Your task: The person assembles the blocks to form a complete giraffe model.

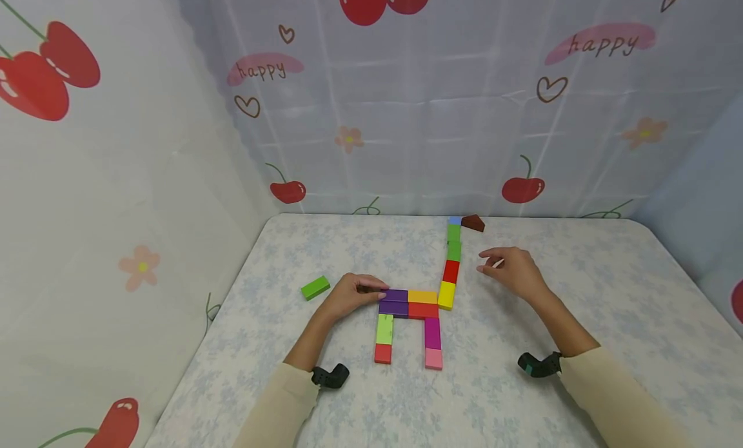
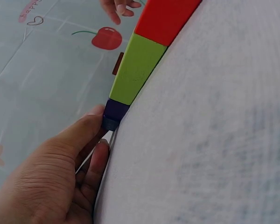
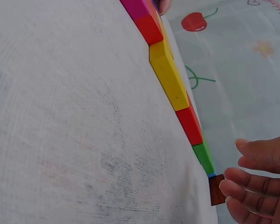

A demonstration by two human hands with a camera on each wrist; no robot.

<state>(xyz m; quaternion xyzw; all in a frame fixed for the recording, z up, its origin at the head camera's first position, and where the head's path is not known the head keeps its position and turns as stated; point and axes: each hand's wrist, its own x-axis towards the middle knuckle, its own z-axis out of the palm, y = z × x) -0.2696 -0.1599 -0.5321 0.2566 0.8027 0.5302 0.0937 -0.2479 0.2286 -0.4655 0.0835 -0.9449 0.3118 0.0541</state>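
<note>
My left hand (image 1: 351, 296) touches the left end of two stacked-in-line purple blocks (image 1: 394, 296) with its thumb and fingertips. In the left wrist view, the thumb tip lies against the dark purple end (image 2: 115, 109). Beside the purple pair lie an orange block (image 1: 422, 296) and a red block (image 1: 423, 311). Two legs extend toward me: light green (image 1: 385, 329) over red, and magenta (image 1: 432, 332) over pink. From the right corner a yellow block (image 1: 446, 295) starts a column of red, green and blue blocks. My right hand (image 1: 513, 271) hovers right of this column, fingers loosely bent, holding nothing.
A loose green block (image 1: 315, 288) lies left of my left hand. At the table's far edge, a brown angular block (image 1: 473, 223) sits against the blue block (image 1: 455, 221). Printed curtains rise behind the table and along its sides.
</note>
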